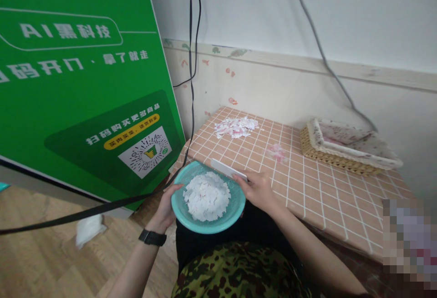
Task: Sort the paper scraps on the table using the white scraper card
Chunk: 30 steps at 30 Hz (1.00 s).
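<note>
My left hand [166, 207], with a dark band at the wrist, is closed around the left rim of a turquoise plastic colander [209, 230]. Inside the colander lies a heap of small white paper scraps [206, 195]. A thin, flat white strip [223, 169] is pinched in my right hand [258, 189], its far end over the colander's back rim. That strip's exact kind is unclear. On the table beyond the colander is another pile of white and pinkish scraps [236, 126].
A checked tablecloth [307, 198] covers the table, with a pink smudge [278, 152] on it. A lined wicker basket [341, 157] stands at right. A green machine [85, 120] rises at left. A black cable [112, 207] runs past the colander; a white bag [89, 230] lies on the floor.
</note>
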Tool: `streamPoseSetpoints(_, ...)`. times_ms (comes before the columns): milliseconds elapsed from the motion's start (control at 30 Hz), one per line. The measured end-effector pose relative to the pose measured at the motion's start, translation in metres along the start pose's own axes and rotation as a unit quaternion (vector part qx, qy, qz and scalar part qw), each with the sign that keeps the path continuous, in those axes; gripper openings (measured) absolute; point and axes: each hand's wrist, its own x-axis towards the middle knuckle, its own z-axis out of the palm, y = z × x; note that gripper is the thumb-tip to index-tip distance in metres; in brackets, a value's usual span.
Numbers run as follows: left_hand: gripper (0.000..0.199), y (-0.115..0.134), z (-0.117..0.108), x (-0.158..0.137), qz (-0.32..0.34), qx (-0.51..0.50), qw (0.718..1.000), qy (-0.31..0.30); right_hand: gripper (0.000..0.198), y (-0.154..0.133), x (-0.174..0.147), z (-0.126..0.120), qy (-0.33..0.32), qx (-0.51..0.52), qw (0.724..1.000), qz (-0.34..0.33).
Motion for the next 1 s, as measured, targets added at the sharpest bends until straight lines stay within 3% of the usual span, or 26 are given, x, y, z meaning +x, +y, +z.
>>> streamPoseSetpoints(233,0.018,-0.005,-0.003,0.002,0.006,0.005,1.000,0.015,0.032,0.001,0.021,0.013,0.061,-0.069,0.995,0.047)
streamPoseSetpoints(400,0.012,-0.015,-0.001,0.002,0.016,0.004,1.000,0.024,0.035,-0.015,0.037,0.048,-0.018,-0.120,0.992,-0.017)
streamPoseSetpoints(567,0.014,-0.038,-0.001,0.001,-0.030,0.021,0.999,0.020,0.040,-0.021,0.052,0.073,-0.072,-0.250,0.965,-0.015)
streamPoseSetpoints(767,0.012,-0.071,-0.002,0.000,-0.085,0.007,0.996,0.015,0.038,-0.009,0.064,0.062,-0.061,-0.328,0.942,0.030)
streamPoseSetpoints(1000,0.014,-0.089,-0.004,0.000,-0.076,0.005,0.997,0.017,0.031,-0.004,0.061,0.049,-0.040,-0.347,0.933,0.085)
